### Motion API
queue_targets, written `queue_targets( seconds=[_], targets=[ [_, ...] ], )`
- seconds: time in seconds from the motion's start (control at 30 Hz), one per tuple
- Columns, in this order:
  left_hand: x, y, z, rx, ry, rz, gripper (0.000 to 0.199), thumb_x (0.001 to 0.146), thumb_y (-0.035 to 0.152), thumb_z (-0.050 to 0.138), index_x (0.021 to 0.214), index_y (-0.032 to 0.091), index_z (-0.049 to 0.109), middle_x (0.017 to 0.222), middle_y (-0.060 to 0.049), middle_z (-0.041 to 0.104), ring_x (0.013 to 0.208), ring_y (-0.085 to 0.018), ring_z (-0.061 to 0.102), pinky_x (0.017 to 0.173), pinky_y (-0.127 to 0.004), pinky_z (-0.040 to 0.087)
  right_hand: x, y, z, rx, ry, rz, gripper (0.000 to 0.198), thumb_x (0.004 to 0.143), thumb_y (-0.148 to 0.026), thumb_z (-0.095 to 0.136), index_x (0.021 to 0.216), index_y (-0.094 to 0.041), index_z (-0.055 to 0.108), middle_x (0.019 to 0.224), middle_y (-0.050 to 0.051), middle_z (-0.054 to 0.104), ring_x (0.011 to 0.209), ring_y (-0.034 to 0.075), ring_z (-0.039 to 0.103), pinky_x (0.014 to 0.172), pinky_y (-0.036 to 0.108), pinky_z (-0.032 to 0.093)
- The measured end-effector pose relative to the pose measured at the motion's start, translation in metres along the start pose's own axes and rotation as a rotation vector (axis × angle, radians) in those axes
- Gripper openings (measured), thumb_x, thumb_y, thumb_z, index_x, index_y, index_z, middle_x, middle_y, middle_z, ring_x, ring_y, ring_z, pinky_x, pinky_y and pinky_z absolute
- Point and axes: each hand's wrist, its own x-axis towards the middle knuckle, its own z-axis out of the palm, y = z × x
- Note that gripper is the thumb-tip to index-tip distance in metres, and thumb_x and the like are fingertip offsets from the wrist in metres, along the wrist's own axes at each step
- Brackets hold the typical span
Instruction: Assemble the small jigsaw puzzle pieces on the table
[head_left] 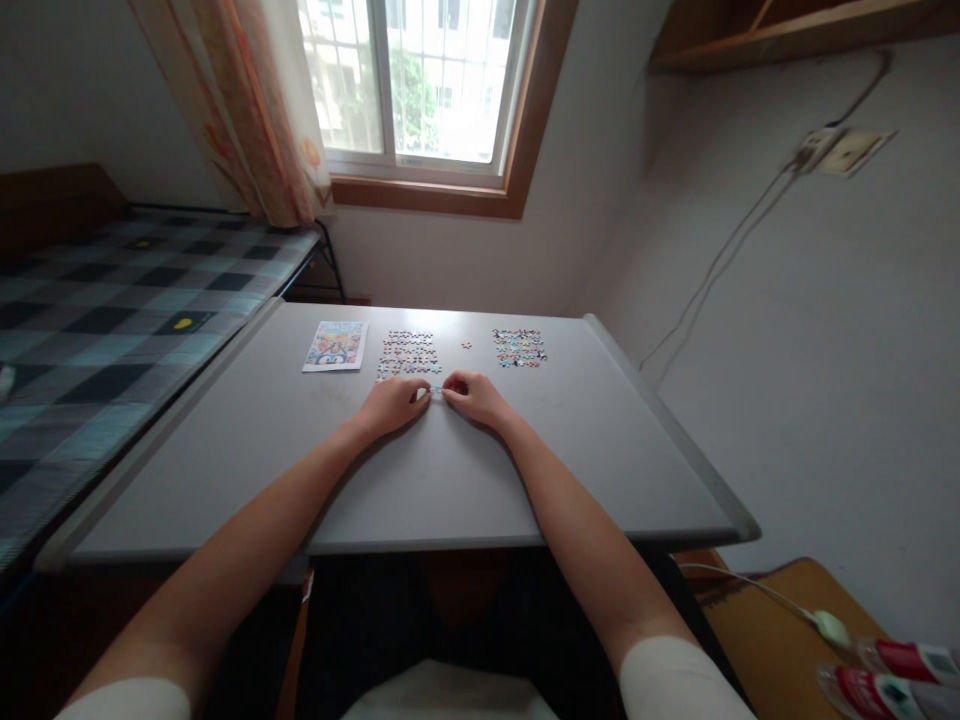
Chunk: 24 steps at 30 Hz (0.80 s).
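My left hand [396, 404] and my right hand [475, 398] meet over the middle of the table, fingertips pinched. Between them is a small light-blue jigsaw piece [436, 389], gripped from both sides; whether it is one piece or two joined I cannot tell. Just beyond my left hand lie rows of jigsaw pieces [409, 352], the nearest row partly hidden by that hand. A second group of loose pieces [519, 347] is laid out in rows farther right. One single piece [466, 345] sits apart between the two groups.
A printed picture card [335, 346] lies at the far left of the grey table [442, 480]. A bed with a checked mattress [150, 290] stands along the left side. At the lower right, bottles [885, 690] and a charger [831, 628] rest on a wooden surface [757, 630].
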Motion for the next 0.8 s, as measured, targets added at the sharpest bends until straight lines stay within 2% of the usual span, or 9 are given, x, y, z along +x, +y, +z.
queue_targets(
  seconds=[0.8],
  targets=[
    [-0.0004, -0.0005, 0.0004, -0.005, 0.006, 0.003, 0.036, 0.085, 0.043, 0.042, 0.1, 0.025, 0.068, 0.073, -0.003, 0.068, 0.066, -0.017, 0.06, 0.062, -0.025, 0.039, 0.0003, 0.0003, 0.0005, -0.002, -0.005, -0.007, 0.011, 0.075, -0.023, 0.058, 0.079, -0.015, 0.066, 0.069, 0.0, 0.062, 0.063, 0.009, 0.051, 0.061, 0.021, 0.039]
  ],
)
